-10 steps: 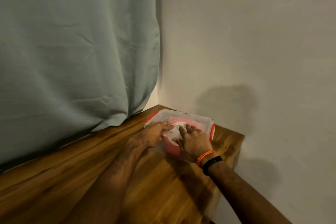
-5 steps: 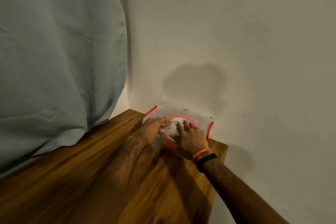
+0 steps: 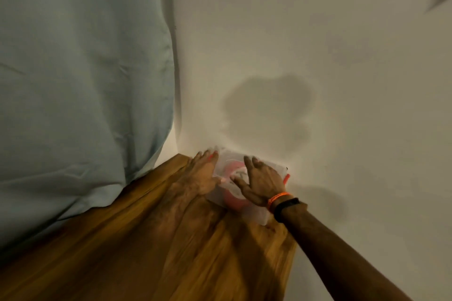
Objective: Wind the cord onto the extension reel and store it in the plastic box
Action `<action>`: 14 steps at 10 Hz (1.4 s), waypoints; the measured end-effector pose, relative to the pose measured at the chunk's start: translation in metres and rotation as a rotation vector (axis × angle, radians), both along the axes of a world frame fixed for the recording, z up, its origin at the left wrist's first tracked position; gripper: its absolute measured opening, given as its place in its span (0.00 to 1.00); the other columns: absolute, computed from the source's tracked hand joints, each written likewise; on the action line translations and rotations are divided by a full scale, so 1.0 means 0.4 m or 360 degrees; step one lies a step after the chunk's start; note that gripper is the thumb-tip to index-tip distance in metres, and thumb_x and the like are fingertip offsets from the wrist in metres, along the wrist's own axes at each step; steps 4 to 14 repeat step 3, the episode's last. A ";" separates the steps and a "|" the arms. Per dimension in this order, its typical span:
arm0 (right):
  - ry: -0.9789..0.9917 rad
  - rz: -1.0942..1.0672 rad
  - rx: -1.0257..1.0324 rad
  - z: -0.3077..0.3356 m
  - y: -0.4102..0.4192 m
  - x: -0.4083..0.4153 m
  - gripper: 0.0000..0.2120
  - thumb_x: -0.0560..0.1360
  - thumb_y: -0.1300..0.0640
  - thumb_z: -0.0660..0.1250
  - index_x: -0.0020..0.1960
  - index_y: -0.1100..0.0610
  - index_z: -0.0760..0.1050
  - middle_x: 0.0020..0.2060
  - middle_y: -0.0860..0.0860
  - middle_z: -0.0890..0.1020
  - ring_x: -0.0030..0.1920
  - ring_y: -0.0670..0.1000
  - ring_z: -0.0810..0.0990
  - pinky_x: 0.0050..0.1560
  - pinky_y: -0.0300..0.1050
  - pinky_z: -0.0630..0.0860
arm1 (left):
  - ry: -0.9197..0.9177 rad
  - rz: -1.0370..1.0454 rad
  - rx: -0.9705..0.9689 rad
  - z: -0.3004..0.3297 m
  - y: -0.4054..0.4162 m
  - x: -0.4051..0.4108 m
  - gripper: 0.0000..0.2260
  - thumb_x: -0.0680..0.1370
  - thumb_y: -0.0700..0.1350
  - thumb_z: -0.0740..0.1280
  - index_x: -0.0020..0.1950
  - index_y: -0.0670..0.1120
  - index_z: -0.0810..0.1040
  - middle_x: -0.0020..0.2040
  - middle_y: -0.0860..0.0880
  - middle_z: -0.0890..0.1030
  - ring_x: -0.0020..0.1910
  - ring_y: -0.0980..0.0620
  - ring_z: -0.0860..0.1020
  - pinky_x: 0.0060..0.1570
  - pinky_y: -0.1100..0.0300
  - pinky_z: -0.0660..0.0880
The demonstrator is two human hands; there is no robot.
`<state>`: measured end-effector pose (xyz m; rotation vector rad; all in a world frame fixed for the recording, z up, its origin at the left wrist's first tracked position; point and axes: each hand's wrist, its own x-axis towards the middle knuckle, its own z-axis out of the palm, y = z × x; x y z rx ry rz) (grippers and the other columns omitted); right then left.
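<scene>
Together, two hands, left hand [image 3: 201,173] and right hand [image 3: 260,179], press one plastic box [image 3: 254,211].

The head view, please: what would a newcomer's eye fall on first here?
First, the two hands spread on the clear plastic box with red latches at the far corner of the wooden table: left hand at its left edge, right hand flat on the lid. A red and white reel shows through the lid. A pale blue curtain fills the left.
</scene>
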<state>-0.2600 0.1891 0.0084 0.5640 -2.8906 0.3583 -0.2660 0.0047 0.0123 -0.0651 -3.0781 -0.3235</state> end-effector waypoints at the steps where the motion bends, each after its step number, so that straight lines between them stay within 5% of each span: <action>1: 0.0079 0.0083 -0.0004 0.123 -0.011 -0.009 0.39 0.78 0.34 0.53 0.78 0.60 0.53 0.73 0.63 0.67 0.72 0.62 0.68 0.70 0.55 0.68 | 0.0151 0.0182 -0.0044 0.112 -0.039 0.015 0.43 0.78 0.66 0.62 0.83 0.48 0.43 0.83 0.46 0.43 0.81 0.42 0.43 0.77 0.45 0.42; 3: 0.0368 0.0187 -0.0030 0.409 -0.067 -0.018 0.45 0.76 0.31 0.53 0.80 0.58 0.46 0.79 0.63 0.53 0.79 0.61 0.53 0.79 0.57 0.54 | 0.0453 0.0383 -0.0220 0.408 -0.095 0.091 0.43 0.78 0.68 0.57 0.82 0.46 0.42 0.82 0.43 0.42 0.81 0.40 0.41 0.77 0.44 0.40; 14: 0.0368 0.0187 -0.0030 0.409 -0.067 -0.018 0.45 0.76 0.31 0.53 0.80 0.58 0.46 0.79 0.63 0.53 0.79 0.61 0.53 0.79 0.57 0.54 | 0.0453 0.0383 -0.0220 0.408 -0.095 0.091 0.43 0.78 0.68 0.57 0.82 0.46 0.42 0.82 0.43 0.42 0.81 0.40 0.41 0.77 0.44 0.40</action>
